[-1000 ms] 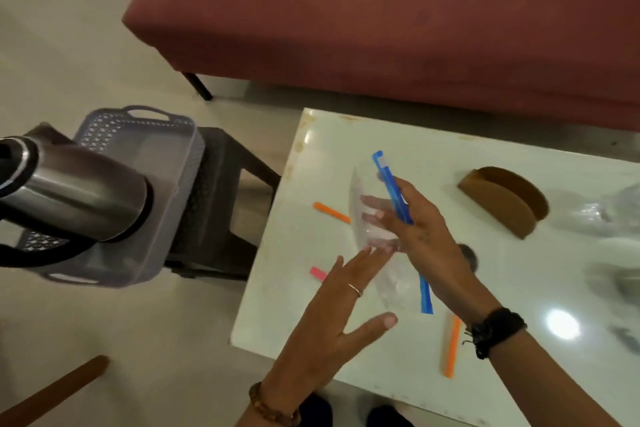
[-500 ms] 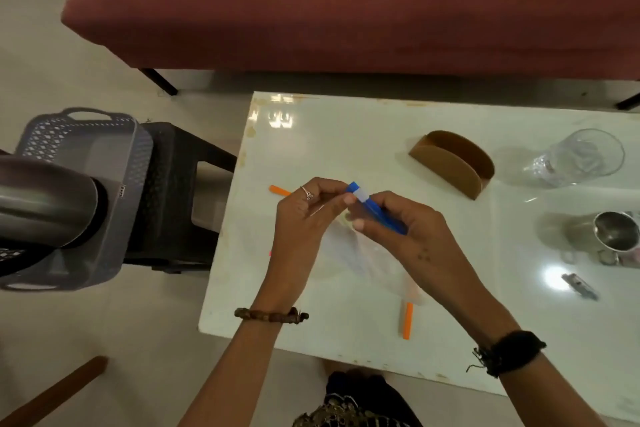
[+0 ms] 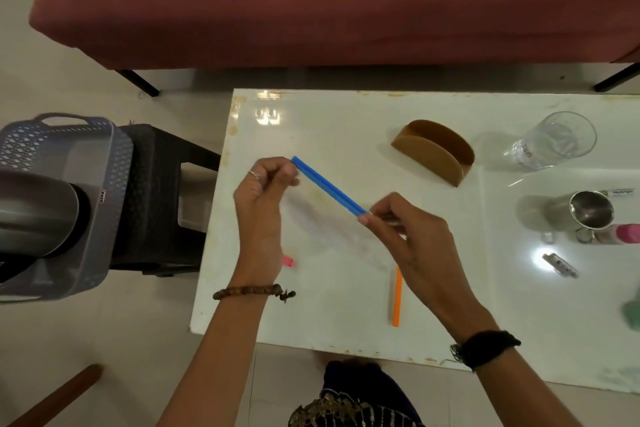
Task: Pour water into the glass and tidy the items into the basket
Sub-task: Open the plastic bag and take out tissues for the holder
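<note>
Over the white table (image 3: 346,329), my left hand (image 3: 261,204) and my right hand (image 3: 408,239) each pinch one end of a blue sealing stick (image 3: 327,185). The stick is clipped along the top of a clear plastic bag (image 3: 332,236) that hangs below it. A clear drinking glass (image 3: 554,140) lies on its side at the table's right. A grey plastic basket (image 3: 62,149) stands on a black stool (image 3: 162,198) left of the table. It holds a steel kettle (image 3: 33,215).
On the table lie an orange stick (image 3: 397,298), a pink stick end (image 3: 288,261), a brown holder (image 3: 433,151), a steel mug (image 3: 588,210), a pink-capped item (image 3: 627,232) and a small metal piece (image 3: 559,264). A maroon sofa (image 3: 329,0) stands behind.
My hands have slid apart along the blue stick to its two ends; a second ago only my right hand held it with the bag. The view has swung right.
</note>
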Motion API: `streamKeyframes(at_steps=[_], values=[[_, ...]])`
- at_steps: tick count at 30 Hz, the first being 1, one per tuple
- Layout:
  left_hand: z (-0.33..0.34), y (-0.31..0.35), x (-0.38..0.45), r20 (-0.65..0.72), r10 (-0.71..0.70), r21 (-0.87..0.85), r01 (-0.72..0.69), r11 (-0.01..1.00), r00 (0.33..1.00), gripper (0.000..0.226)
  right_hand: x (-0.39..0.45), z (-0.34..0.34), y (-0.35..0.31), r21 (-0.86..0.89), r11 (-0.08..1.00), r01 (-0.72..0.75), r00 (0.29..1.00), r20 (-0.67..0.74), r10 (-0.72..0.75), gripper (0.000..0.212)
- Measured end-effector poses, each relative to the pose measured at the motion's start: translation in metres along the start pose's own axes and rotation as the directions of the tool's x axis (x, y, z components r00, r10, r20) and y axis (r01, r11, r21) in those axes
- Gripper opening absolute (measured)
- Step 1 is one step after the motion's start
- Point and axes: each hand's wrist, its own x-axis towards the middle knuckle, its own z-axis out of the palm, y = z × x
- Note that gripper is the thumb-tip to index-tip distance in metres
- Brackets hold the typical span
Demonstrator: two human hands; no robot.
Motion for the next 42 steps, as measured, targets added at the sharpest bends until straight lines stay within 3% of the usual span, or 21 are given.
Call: streamKeyframes(at_steps=[3,10,13,15,17,21,25,29,32,37,42], values=[[-0.012,-0.002,0.016,-0.037,-0.028,0.016,0.028,0.999,0.999,0.020,-0.024,-0.009,0.021,0.052,0.996,-0.075,0.996,0.048,0.072,0.018],[-0.017,-0.011,0.017,0.234,-0.148,0.124,0.122,0.985,0.961,0.014,-0.021,0.007,0.022,0.227,0.965,-0.132,0.983,0.152,0.098,0.013],[-0.005,-0.009,0.002,0.106,-0.156,0.153,0.139,0.978,0.982,0.007,-0.005,0.022,0.019,0.275,0.945,-0.176,0.980,0.140,0.141,0.013],[0.005,-0.012,-0.013,-0.105,-0.129,0.226,0.150,0.962,0.986,0.028,0.001,0.027,0.017,0.349,0.912,-0.217,0.975,0.123,0.185,0.020],[0.014,-0.015,-0.029,-0.195,-0.169,0.218,0.211,0.953,0.966,0.035,0.003,0.028,0.017,0.387,0.895,-0.224,0.974,0.110,0.196,0.025],[0.027,-0.025,-0.056,-0.005,-0.372,0.098,0.371,0.924,0.928,0.024,0.002,0.033,0.018,0.335,0.927,-0.167,0.983,0.124,0.132,0.026],[0.029,-0.031,-0.063,-0.004,-0.394,-0.017,0.394,0.919,0.919,0.001,0.000,0.033,0.017,0.414,0.883,-0.222,0.972,0.167,0.166,0.026],[0.032,-0.031,-0.060,-0.005,-0.412,-0.095,0.410,0.907,0.911,0.011,-0.001,0.036,0.016,0.526,0.802,-0.284,0.959,0.165,0.231,0.023],[0.032,-0.033,-0.059,0.014,-0.378,-0.068,0.378,0.923,0.926,0.017,-0.001,0.035,0.018,0.498,0.822,-0.275,0.961,0.162,0.223,0.021],[0.030,-0.036,-0.061,0.042,-0.362,-0.067,0.364,0.929,0.931,0.014,0.004,0.030,0.021,0.554,0.754,-0.351,0.936,0.228,0.269,0.026],[0.031,-0.036,-0.060,0.053,-0.343,-0.059,0.346,0.936,0.938,0.004,0.005,0.025,0.019,0.349,0.912,-0.217,0.976,0.099,0.194,0.017]])
